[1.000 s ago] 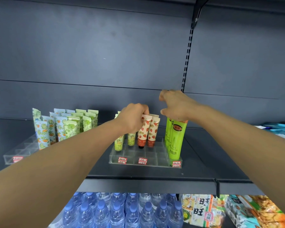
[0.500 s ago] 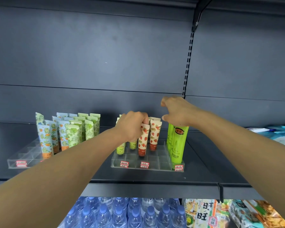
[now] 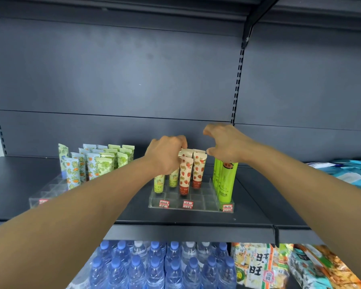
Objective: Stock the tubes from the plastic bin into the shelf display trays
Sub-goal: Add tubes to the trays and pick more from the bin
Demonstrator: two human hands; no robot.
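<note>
Pinching a strawberry tube's (image 3: 184,174) top crimp, left hand's (image 3: 167,156) grip.

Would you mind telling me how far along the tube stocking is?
Done: strawberry-print tubes and tall lime-green tubes stand in the clear acrylic tray. In hand: the left hand grips a strawberry tube's crimped top; the right hand hovers, holding nothing. Left: the tray's front compartments are unfilled.

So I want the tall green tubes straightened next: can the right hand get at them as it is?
Probably yes: the right hand hovers just above the tall green tubes, holding nothing, nothing between.
</note>
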